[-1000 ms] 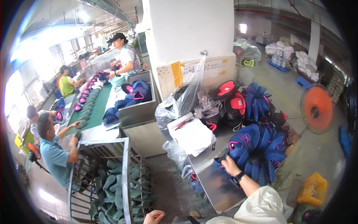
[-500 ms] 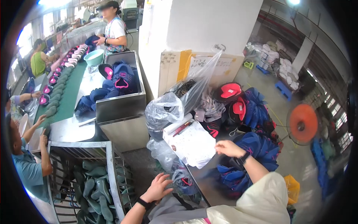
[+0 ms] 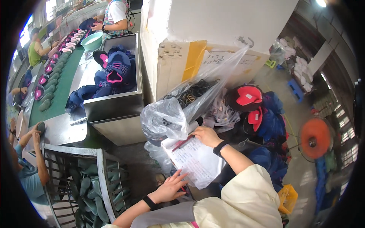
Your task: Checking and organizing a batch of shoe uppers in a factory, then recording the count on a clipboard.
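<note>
A stack of white sheets [image 3: 201, 161] with blue and red handwriting lies on the dark table at the middle. A red pen [image 3: 182, 143] rests across the upper part of the top sheet. Bent fingers of my right hand [image 3: 207, 136] close at the pen's upper end; the grip itself is partly hidden. My left hand [image 3: 169, 189] is open with spread fingers, palm down, its fingertips close to the sheets' lower left edge and nothing in it. Behind the papers sits a clear plastic bag [image 3: 167, 116] with dark cords in it.
Blue shoe uppers [image 3: 266, 161] and red-and-black pieces [image 3: 249, 97] are piled at right. A metal bin [image 3: 112, 104] holds blue shoes. A cage cart [image 3: 99, 163] with green shoe lasts stands at left. An orange fan [image 3: 315, 138] is far right. Co-workers work along a green conveyor [image 3: 62, 95].
My right hand has moved up and left from the sheets' right edge to the pen. Handwriting now shows on the top sheet. My left hand stays open. The view has shifted.
</note>
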`<move>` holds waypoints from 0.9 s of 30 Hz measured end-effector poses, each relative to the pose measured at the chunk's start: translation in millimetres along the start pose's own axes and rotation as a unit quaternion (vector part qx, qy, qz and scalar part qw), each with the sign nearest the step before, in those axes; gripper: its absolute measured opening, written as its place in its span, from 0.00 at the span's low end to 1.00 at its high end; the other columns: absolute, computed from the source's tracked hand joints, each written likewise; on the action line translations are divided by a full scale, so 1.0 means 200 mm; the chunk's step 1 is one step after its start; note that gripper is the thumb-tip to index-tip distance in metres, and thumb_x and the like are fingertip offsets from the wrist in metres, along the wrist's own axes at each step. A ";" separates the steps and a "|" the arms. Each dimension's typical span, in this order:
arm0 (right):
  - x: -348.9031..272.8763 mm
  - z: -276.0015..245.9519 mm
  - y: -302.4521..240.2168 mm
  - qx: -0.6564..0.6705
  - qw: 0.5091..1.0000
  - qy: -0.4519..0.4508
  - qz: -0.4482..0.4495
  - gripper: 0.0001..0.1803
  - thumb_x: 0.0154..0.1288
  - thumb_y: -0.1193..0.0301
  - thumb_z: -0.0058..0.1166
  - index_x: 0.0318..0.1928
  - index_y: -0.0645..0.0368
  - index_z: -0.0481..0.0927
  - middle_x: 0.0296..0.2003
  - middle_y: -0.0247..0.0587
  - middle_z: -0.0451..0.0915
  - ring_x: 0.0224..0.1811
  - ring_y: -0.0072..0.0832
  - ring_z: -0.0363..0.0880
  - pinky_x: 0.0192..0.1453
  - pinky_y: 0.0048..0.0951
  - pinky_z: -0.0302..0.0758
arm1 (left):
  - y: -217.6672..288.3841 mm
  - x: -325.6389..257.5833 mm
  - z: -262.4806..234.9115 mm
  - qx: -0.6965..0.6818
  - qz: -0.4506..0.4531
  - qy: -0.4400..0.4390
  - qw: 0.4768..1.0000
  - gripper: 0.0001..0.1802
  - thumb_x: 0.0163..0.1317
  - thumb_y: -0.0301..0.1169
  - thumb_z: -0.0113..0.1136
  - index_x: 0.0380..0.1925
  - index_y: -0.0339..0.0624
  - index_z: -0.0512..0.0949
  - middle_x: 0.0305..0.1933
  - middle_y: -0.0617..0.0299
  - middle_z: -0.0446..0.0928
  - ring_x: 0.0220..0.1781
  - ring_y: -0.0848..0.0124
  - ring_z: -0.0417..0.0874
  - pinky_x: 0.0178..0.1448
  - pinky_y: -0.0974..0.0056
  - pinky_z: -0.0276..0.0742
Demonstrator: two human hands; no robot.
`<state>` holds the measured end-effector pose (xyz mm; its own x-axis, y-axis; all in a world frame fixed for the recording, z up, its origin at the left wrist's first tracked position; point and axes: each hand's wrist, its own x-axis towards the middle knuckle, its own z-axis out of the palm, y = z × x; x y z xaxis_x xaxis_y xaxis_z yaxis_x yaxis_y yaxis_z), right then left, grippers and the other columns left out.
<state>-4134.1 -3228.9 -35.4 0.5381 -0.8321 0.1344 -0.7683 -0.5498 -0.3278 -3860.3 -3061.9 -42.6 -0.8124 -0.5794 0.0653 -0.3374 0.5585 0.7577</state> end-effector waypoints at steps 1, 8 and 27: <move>0.01 0.03 -0.01 -0.014 0.999 0.033 -0.031 0.07 0.53 0.71 0.56 0.34 0.56 0.81 0.33 0.36 0.77 0.36 0.34 0.77 0.41 0.33 0.73 | -0.03 0.04 0.00 0.002 0.014 0.010 1.000 0.28 0.54 0.40 0.61 0.55 0.46 0.68 0.69 0.56 0.54 0.73 0.51 0.45 0.64 0.47 0.56; 0.01 0.06 0.04 -0.004 0.998 0.009 -0.064 0.06 0.52 0.68 0.58 0.31 0.54 0.80 0.30 0.33 0.74 0.31 0.34 0.77 0.37 0.33 0.74 | -0.05 0.24 0.08 0.109 -0.020 0.026 0.994 0.28 0.54 0.44 0.60 0.54 0.48 0.68 0.68 0.61 0.56 0.72 0.58 0.49 0.63 0.50 0.56; 0.04 0.00 -0.04 -0.080 0.976 0.065 -0.192 0.11 0.46 0.73 0.58 0.29 0.57 0.69 0.31 0.41 0.68 0.27 0.36 0.75 0.28 0.32 0.73 | -0.01 0.23 0.05 0.207 -0.091 0.098 0.969 0.20 0.50 0.42 0.61 0.43 0.50 0.76 0.55 0.70 0.71 0.63 0.69 0.63 0.63 0.51 0.55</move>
<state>-4123.5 -3231.5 -31.1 0.7570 -0.5586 0.3390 -0.5684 -0.8189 -0.0802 -3901.5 -3083.1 -48.7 -0.6289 -0.7699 0.1080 -0.6614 0.6029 0.4461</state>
